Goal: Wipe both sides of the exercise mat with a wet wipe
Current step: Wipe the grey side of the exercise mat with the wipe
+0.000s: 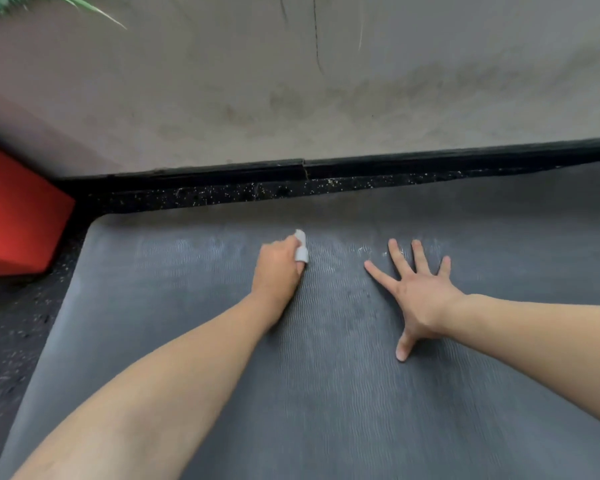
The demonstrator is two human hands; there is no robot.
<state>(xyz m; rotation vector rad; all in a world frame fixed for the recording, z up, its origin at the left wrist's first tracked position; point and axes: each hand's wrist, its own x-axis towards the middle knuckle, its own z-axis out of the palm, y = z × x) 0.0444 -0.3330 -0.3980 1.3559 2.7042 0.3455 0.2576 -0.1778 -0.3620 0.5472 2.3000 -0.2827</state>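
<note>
Step in hand, by the look of it: wiping the upper face of the exercise mat point(326, 393), which lies flat on the dark speckled floor point(11, 341) w/ its far end close to the wall point(291, 81). To do it well: keep the right hand point(421, 296) where it is, released, fingers spread, palm flat on the mat as an anchor so the mat doesn't creep or bunch. Left hand point(279, 268) is clenched round the wet wipe point(301, 245), only a small white fold showing past the fingers; prob. better to open the wipe out under a flatter palm for more contact, then work in overlapping strokes along the ribbing, not across, since the fine wavy texture will likely trap grime. Mat itself: dark grey, matte, ribbed w/ wavy ridges, rounded far-left corner; a paler sheen in a band near the far end, left of the wipe and by the right fingertips, reads as damp, i.e. already wiped. Nearer part looks dry and dull, so likely still to do, and the underside too. Beyond: black skirting point(361, 164); red block point(18, 216) off to the left.
</note>
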